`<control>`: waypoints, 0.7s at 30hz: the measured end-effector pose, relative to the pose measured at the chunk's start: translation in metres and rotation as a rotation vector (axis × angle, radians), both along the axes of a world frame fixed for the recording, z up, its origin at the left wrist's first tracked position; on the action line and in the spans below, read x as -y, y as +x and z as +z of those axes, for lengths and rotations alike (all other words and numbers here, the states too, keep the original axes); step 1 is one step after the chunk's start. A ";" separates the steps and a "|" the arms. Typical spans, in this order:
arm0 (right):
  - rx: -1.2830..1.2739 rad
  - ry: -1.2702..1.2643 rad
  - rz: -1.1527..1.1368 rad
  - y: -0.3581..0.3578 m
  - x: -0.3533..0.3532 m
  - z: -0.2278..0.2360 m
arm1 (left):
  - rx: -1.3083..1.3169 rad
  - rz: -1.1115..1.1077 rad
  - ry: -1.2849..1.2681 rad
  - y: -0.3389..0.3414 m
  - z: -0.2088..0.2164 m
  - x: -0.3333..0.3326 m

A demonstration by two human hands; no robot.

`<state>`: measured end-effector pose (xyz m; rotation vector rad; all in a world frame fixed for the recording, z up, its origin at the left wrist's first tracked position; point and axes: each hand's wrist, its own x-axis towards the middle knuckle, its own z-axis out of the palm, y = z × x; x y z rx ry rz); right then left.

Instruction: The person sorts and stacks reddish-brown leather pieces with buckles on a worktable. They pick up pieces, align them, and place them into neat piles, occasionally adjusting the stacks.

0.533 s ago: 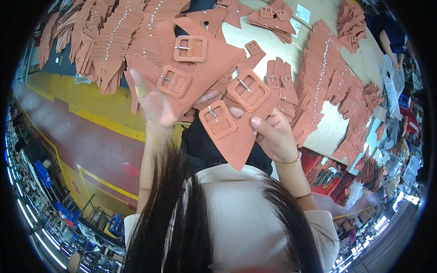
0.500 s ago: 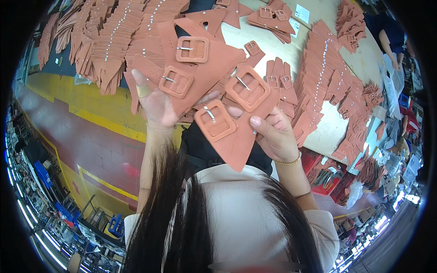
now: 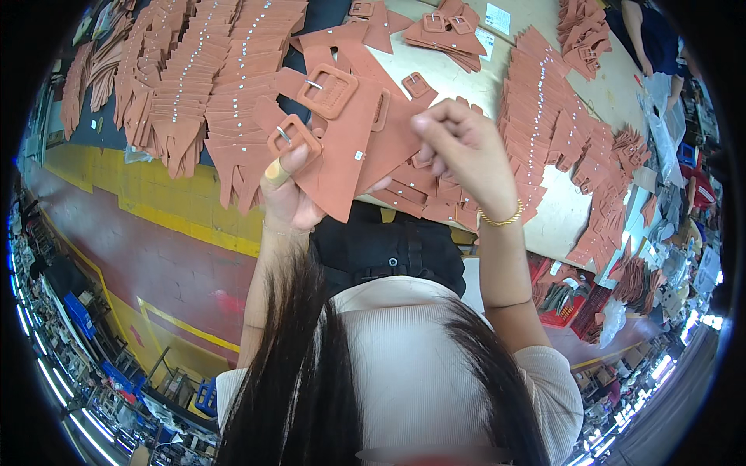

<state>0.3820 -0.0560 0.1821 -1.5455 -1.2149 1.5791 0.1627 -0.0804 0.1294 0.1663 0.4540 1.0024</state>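
Observation:
My left hand (image 3: 291, 190) is closed round a small stack of tan-pink leather pieces (image 3: 334, 163), its thumb, with a yellowish band round it, lying over the edge. The top piece is pointed at its lower end and bears a small white sticker. Two square leather-covered buckles (image 3: 328, 92) with metal prongs sit at its upper end, and part of another buckle (image 3: 381, 110) shows on a piece beneath. Just right of the stack, my right hand (image 3: 465, 147) is raised with its fingers curled in and the thumb against them. Whether anything small is between those fingers is hidden.
Long overlapping rows of leather pieces (image 3: 245, 78) with white stickers cover the table's left, and another row (image 3: 536, 109) its right. Buckled pieces (image 3: 447, 31) lie at the back. Red crates (image 3: 559, 311) stand at lower right. A person's arm (image 3: 636, 39) shows at upper right.
The double-buckle piece from my right hand now lies on top of the stack in my left. My right hand has let go of it and risen, fingers curled.

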 end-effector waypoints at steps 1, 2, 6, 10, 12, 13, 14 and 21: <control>-0.032 0.042 -0.023 0.009 -0.001 -0.002 | -0.009 0.031 0.011 -0.001 0.003 0.001; -0.040 0.045 -0.070 0.016 0.000 -0.004 | 0.005 0.058 0.026 -0.001 0.005 0.001; 0.055 0.345 -0.137 0.025 -0.001 -0.023 | -0.164 0.046 -0.010 -0.008 0.011 -0.004; -0.391 -0.256 -0.051 0.032 -0.010 -0.031 | -0.309 -0.071 -0.096 -0.006 0.021 -0.004; -0.442 -0.173 0.023 0.035 -0.007 -0.030 | -0.396 -0.124 -0.091 -0.003 0.028 -0.007; -0.513 -0.197 0.024 0.039 -0.007 -0.029 | -0.438 -0.135 -0.072 -0.001 0.031 -0.009; -0.627 -0.177 0.055 0.041 -0.005 -0.028 | -0.464 -0.147 -0.042 0.000 0.034 -0.010; -0.074 0.190 -0.149 0.031 0.001 -0.027 | -0.422 -0.086 -0.037 0.009 0.031 -0.011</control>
